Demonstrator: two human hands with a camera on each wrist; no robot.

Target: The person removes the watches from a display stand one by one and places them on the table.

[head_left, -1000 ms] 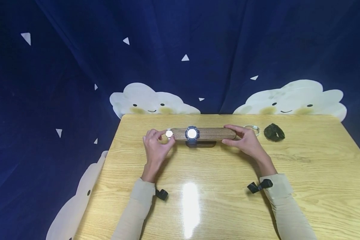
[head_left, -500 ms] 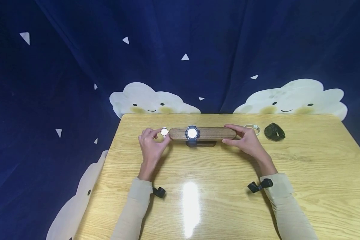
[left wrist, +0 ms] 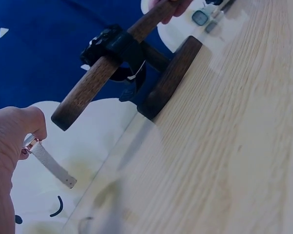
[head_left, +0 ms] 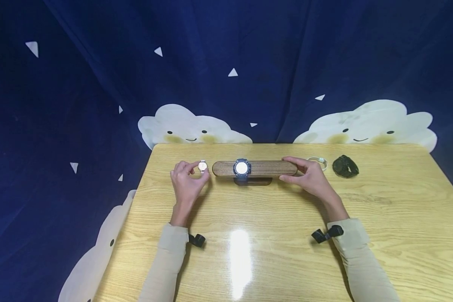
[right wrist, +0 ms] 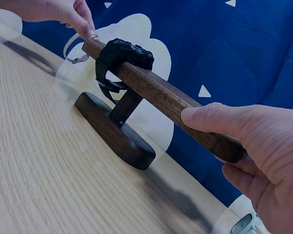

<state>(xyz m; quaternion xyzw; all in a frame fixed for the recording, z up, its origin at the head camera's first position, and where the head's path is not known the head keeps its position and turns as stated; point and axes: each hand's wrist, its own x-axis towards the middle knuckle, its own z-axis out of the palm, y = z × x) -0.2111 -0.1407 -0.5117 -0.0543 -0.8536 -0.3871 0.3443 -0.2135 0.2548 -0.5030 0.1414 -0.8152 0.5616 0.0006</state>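
Seemingly the step is handling the white-strapped watch (head_left: 202, 166), pinched by the left hand (head_left: 186, 182) just beside the wooden stand (head_left: 268, 168), whose opposite end the right hand (head_left: 312, 178) grips, the next move calling for steadiness

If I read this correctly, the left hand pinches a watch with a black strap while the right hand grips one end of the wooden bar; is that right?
Not quite: the strap of the watch in the left hand is white, not black, as the left wrist view shows. The right hand grips one end of the wooden bar.
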